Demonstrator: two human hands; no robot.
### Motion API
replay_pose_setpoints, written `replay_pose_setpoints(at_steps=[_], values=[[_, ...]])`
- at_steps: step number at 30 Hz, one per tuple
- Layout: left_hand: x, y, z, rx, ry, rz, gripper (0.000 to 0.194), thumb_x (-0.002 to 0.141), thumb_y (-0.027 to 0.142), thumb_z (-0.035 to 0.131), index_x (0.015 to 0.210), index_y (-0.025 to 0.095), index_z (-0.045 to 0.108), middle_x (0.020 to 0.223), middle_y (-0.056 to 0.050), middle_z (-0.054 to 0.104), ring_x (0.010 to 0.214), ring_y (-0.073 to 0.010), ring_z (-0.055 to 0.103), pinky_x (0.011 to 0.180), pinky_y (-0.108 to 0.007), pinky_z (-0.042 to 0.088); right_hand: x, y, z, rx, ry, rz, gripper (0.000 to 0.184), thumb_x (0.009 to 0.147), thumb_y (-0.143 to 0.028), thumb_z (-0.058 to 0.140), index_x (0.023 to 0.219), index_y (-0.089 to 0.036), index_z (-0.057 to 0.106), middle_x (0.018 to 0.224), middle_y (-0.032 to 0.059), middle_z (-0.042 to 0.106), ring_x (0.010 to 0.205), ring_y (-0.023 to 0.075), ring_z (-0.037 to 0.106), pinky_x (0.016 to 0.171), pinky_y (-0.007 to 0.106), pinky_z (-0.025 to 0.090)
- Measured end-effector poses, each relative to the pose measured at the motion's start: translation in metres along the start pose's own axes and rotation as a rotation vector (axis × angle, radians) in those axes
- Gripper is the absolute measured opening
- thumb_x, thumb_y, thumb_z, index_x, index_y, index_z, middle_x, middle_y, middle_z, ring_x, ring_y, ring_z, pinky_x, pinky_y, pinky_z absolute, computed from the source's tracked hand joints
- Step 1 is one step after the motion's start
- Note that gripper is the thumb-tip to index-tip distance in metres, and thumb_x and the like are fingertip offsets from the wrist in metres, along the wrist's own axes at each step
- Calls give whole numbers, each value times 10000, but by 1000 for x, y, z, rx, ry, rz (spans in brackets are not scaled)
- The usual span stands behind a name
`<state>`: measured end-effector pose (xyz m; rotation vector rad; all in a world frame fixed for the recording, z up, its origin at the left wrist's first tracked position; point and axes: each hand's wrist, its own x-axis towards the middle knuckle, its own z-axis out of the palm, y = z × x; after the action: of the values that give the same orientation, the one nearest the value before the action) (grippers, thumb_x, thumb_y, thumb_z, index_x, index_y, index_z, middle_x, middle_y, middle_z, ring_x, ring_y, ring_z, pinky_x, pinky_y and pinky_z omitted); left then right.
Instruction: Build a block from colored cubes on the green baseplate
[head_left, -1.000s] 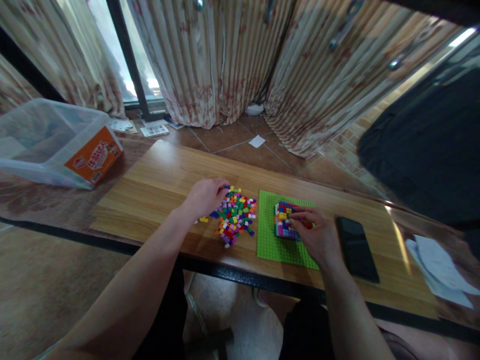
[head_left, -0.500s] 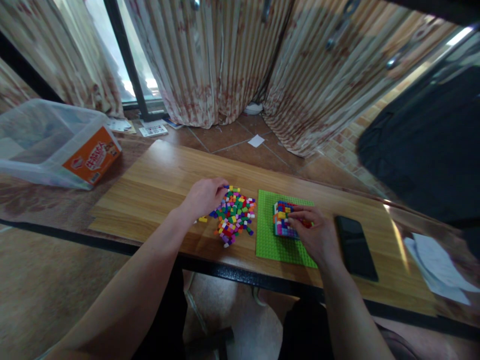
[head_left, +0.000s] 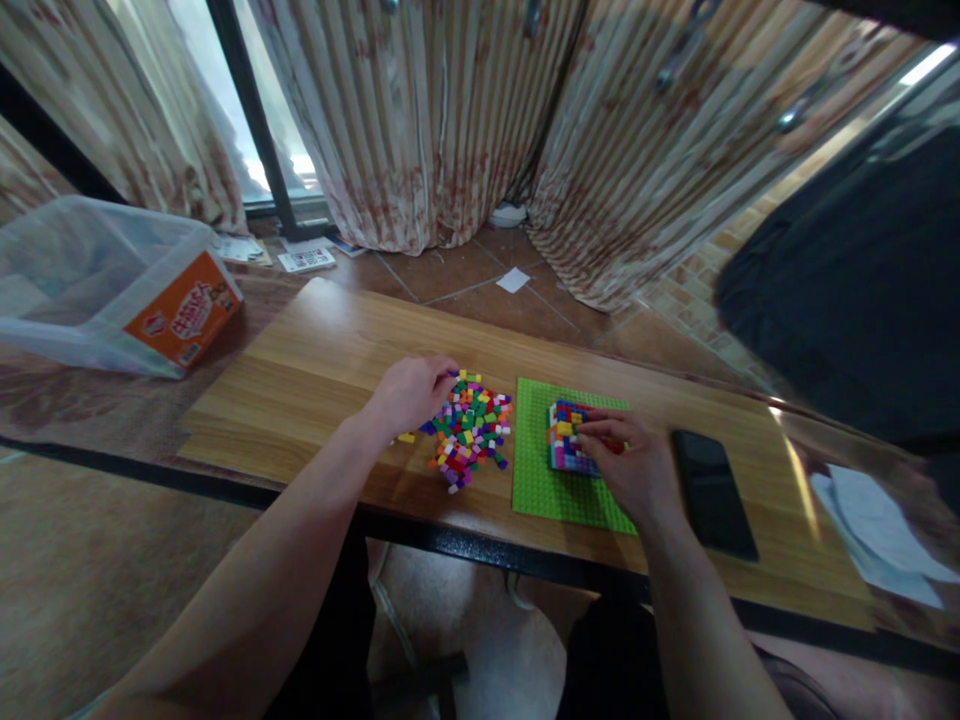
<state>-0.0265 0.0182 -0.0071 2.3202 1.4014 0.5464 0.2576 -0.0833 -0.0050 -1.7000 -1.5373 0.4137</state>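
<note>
Fingers: right hand pinching at brick block, maybe gripping a piece; left hand curling at pile's far-left edge, grip unclear.

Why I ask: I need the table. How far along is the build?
Partly built, it seems: a multicoloured block stands on the green baseplate. The right hand is at its top, the left hand at the loose bricks; any held piece is unclear. Many bricks lie unused; how many are needed doesn't show.
</note>
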Motion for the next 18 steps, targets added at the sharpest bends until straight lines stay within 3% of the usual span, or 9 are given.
replay_pose_setpoints(at_steps=[12, 18], values=[[1, 0, 0, 20, -7, 14, 264, 897, 262, 471, 1069, 196, 660, 1044, -61, 717, 954, -201, 653, 865, -328, 487, -1, 3, 1, -58, -9, -13, 131, 751, -291, 628, 761, -203, 724, 1010, 78, 672, 925, 230, 633, 857, 444, 504], [0, 0, 0, 33, 0, 5, 282, 901, 265, 464, 1090, 193, 659, 1057, -65, 716, 952, -211, 659, 856, -338, 497, -10, -18, 7, -174, 131, -168, 142, 826, -243, 567, 842, -223, 707, 948, 66, 697, 908, 224, 637, 864, 428, 488]])
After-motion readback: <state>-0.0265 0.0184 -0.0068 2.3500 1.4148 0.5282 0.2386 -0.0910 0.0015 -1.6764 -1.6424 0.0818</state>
